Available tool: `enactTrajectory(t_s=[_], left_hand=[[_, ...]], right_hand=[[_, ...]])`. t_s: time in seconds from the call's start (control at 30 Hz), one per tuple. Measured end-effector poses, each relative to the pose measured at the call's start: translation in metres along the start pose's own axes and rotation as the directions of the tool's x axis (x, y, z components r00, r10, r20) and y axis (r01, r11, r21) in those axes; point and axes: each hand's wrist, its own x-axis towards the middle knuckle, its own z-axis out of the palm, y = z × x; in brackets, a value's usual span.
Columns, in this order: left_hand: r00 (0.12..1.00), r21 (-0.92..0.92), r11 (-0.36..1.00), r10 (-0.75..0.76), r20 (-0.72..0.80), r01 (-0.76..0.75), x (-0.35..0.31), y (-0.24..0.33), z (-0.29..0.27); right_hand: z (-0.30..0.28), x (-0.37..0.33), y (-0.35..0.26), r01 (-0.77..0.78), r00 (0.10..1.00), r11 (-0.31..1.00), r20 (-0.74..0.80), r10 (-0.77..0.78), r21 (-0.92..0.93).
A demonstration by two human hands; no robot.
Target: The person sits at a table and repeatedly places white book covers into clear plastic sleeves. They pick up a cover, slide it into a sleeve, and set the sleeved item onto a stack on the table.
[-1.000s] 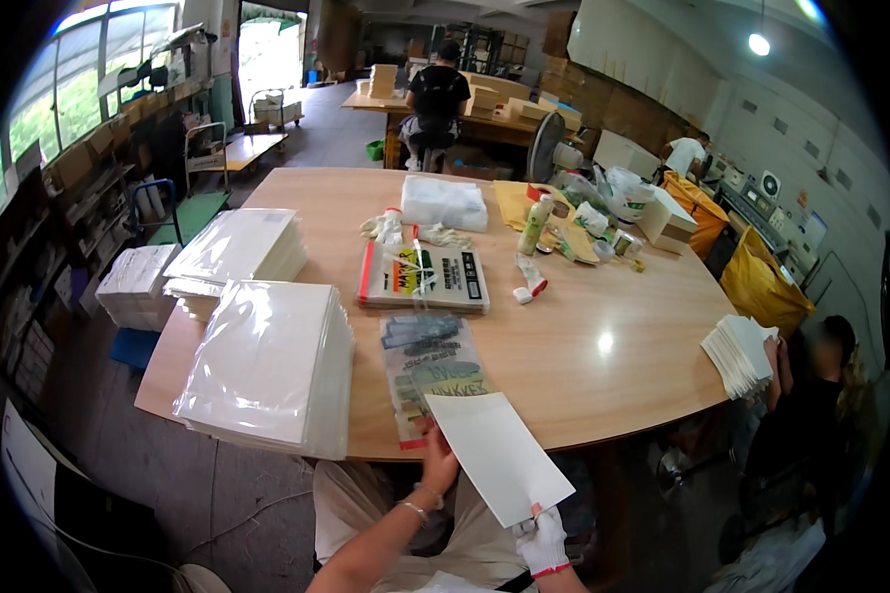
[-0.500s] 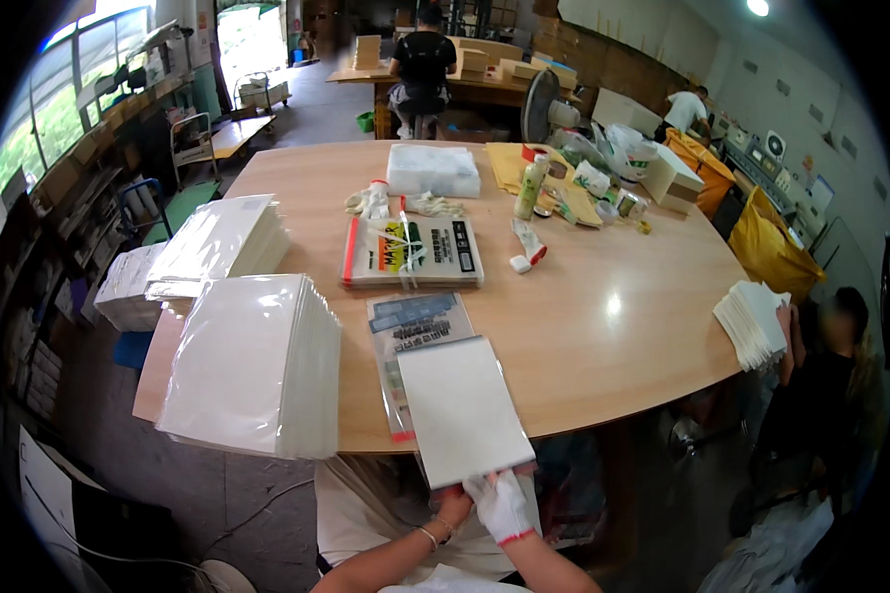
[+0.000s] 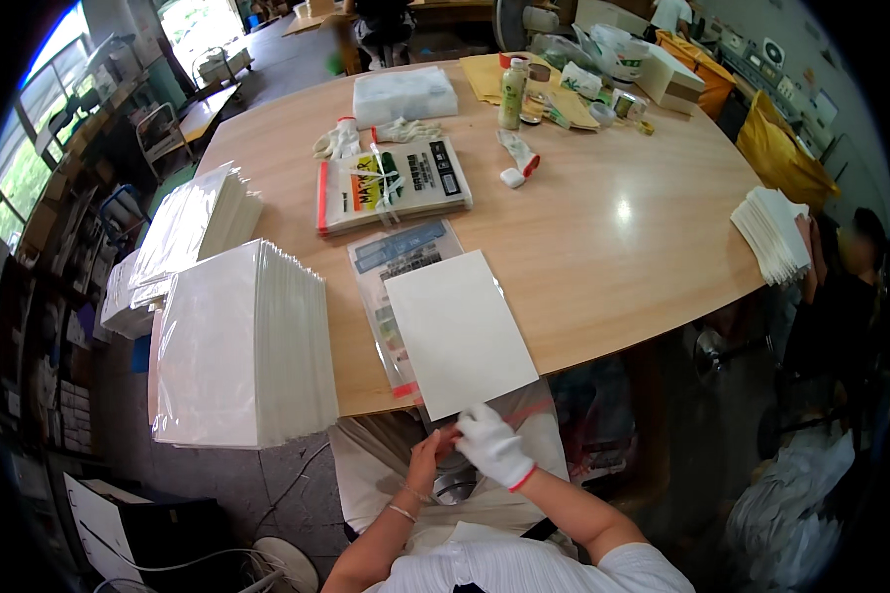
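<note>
A white paper pad (image 3: pixel 462 331) lies at the table's near edge, its lower corner past the edge above my lap. Clear plastic with a reddish strip (image 3: pixel 532 407) shows at its near end, apparently a plastic sleeve around it. My left hand (image 3: pixel 431 459), bare with bracelets at the wrist, is closed at that reddish edge. Beside it my right hand (image 3: pixel 494 447), in a white glove with a red cuff, is curled with its fingers at the same end; its fingertips are partly hidden. A printed clear plastic sleeve (image 3: pixel 374 321) lies partly under the pad.
Tall stacks of plastic-wrapped white sheets (image 3: pixel 213 346) stand at left. A tied bundle of printed sleeves (image 3: pixel 396 188), gloves (image 3: pixel 341 140), a bottle (image 3: pixel 512 94) and a white-and-red tube (image 3: pixel 519 153) lie farther back. At right a person holds a white paper stack (image 3: pixel 771 232).
My head view has tipped down toward my lap. My gloved right hand has turned and curled more beside my left hand. The pad lies a little straighter in view.
</note>
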Motion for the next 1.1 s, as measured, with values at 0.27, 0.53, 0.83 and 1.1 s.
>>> enactTrajectory(t_s=[0.27,0.53,0.83,1.1], left_hand=[[0.991,-0.171,0.984,0.020,-0.136,-0.043,-0.006,0.013,0.015],[0.999,0.106,0.993,0.051,0.002,-0.050,-0.010,0.007,-0.011],[0.471,0.822,-0.321,0.697,0.541,-0.469,-0.010,0.066,0.006],[0.714,0.904,-0.004,0.612,0.340,-0.427,0.015,0.084,-0.006]], right_hand=[[-0.035,0.016,0.034,-0.009,0.961,0.871,0.245,-0.128,0.492],[-0.132,-0.184,0.261,-0.499,0.464,0.454,0.216,0.859,-0.738],[-0.069,-0.034,0.132,0.040,0.987,0.999,-0.155,-0.038,0.009],[-0.086,0.012,0.110,-0.080,0.997,0.960,-0.007,0.081,-0.267]])
